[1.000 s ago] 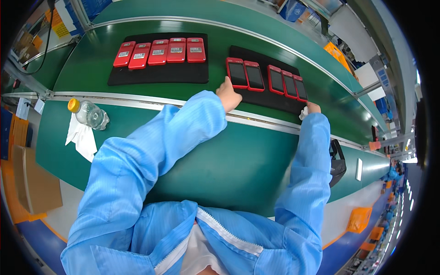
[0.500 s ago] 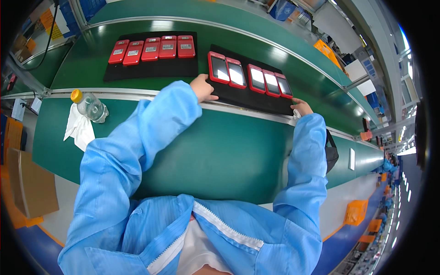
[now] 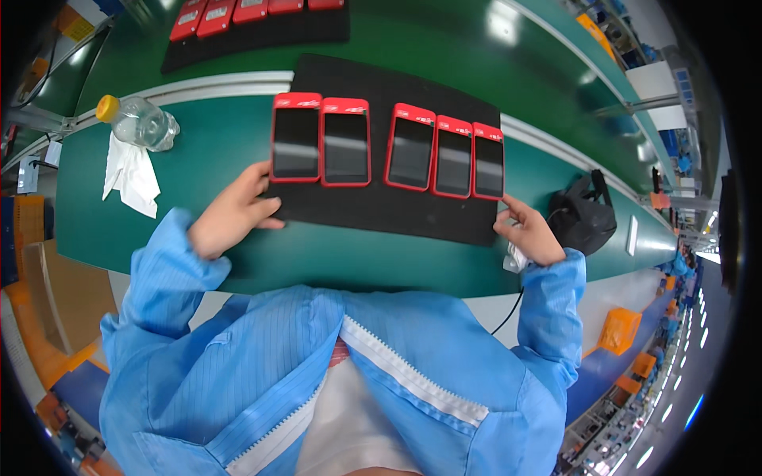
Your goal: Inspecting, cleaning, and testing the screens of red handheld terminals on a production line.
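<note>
A black mat lies in front of me, its far part over the rail and its near part above the green bench. Several red handheld devices with dark screens lie face up on it in a row: two on the left, the others on the right, with a gap between. My left hand grips the mat's left edge beside the leftmost device. At the right edge, next to the rightmost device, the fingers of my right hand pinch the mat. A crumpled white scrap shows just below that hand; whether it is held, I cannot tell.
Another black mat with several red devices lies on the raised shelf at far left. A clear bottle with a yellow cap and a white cloth are on the left. To the right sit a black bag and a white flat object.
The mat with the red devices has come off the raised shelf toward me, both hands moving with it. My view has tilted down, and the black bag shows more fully.
</note>
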Demonstrator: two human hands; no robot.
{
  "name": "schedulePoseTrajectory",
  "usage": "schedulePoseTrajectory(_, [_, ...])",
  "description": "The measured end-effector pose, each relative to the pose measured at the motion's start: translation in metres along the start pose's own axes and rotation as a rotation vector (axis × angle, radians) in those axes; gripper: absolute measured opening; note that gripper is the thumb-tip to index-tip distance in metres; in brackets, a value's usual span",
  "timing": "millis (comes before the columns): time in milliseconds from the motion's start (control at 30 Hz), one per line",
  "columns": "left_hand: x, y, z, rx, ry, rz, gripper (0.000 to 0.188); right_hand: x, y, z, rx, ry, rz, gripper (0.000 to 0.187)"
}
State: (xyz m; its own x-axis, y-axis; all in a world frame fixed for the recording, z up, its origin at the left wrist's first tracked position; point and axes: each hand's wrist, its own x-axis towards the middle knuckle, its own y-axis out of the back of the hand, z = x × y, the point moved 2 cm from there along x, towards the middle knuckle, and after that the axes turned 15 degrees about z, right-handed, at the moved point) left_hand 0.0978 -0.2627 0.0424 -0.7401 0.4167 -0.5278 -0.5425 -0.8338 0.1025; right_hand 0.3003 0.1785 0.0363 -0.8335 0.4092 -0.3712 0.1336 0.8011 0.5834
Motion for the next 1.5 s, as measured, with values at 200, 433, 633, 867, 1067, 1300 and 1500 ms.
schedulePoseTrajectory(200, [-0.037,0.050,0.001,0.893,-0.562,0.374,0.077,-0.030,-0.009,-0.071,-0.448,0.475,0.322,0.113])
schedulePoseTrajectory(433, [0.024,0.034,0.033,1.087,-0.974,0.101,0.144,-0.003,-0.028,-0.099,-0.627,0.754,0.106,0.137])
schedulePoseTrajectory(633, [0.033,0.031,0.036,1.035,-0.885,-0.132,0.131,0.012,-0.029,-0.100,-0.782,0.725,-0.013,0.139])
schedulePoseTrajectory(867, [0.022,0.012,0.053,0.815,-1.132,-0.051,0.122,0.014,-0.030,-0.105,-0.937,0.760,-0.049,0.126])
schedulePoseTrajectory(1067, [0.031,-0.023,0.043,1.013,-1.084,-0.105,0.120,0.021,-0.022,-0.139,-0.717,0.881,0.098,0.114])
schedulePoseTrajectory(1300, [0.016,-0.008,0.024,0.694,-0.946,0.151,0.113,0.010,-0.067,-0.122,-0.705,0.865,0.016,0.110])
schedulePoseTrajectory(1500, [0.002,-0.031,-0.005,0.094,-0.413,0.162,0.094,-0.006,-0.065,-0.103,-0.310,0.566,0.356,0.094])
